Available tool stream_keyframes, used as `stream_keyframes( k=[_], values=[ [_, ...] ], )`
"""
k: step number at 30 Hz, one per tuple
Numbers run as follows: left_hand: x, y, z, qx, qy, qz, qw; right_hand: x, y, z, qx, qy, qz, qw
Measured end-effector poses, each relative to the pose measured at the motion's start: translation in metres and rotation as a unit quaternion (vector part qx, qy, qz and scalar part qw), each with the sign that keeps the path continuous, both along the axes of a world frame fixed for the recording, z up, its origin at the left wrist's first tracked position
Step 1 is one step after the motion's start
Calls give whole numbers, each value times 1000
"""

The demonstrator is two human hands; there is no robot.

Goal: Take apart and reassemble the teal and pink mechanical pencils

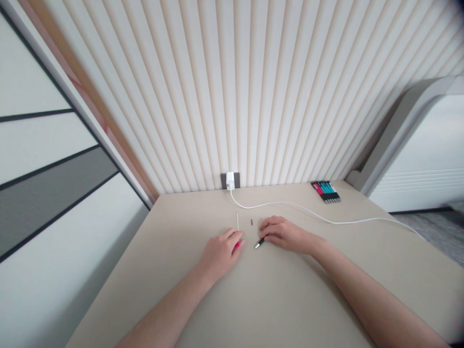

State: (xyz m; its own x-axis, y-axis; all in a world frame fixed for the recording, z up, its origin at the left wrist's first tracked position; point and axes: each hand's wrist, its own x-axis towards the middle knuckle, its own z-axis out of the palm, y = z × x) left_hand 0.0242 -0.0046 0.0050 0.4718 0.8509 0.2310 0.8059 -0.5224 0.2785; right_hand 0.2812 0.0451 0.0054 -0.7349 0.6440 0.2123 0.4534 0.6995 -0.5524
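My left hand [221, 252] curls around a red object [237, 244], probably a pen barrel, and most of it is hidden by my fingers. My right hand [281, 234] holds a black pen part with a metal tip [258, 243], which sticks out to the lower left of my fingers. Just beyond my hands, a thin white rod [238, 221], perhaps a pen refill, lies on the beige desk [203, 227]. Next to it lies a small dark piece [251, 222], too small to identify.
A white charger [230, 181] is plugged into a dark wall socket [236, 181] at the back edge. Its white cable [308, 211] runs across the desk to the right. A packaged set of pens [325, 191] lies in the far right corner.
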Motion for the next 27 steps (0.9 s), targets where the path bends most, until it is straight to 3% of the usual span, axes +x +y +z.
stream_keyframes(
  k=[6, 12, 18, 24, 27],
  values=[
    [0, -2, 1, 14, 6, -47, 999, -21, -12, -1, -37, 49, -42, 997],
    [-1, -1, -2, 36, 8, -38, 999, -32, -23, -1, -91, 90, -54, 990],
    [-1, -2, -1, 48, -29, -39, 998, -34, -23, 2, -73, 106, -27, 991],
    [-1, -2, -2, 53, -27, -32, 998, -35, -23, -3, -62, 97, -77, 990],
    [-1, -1, -2, 53, -30, -33, 998, -36, -24, -2, -52, 101, -71, 991]
  ],
)
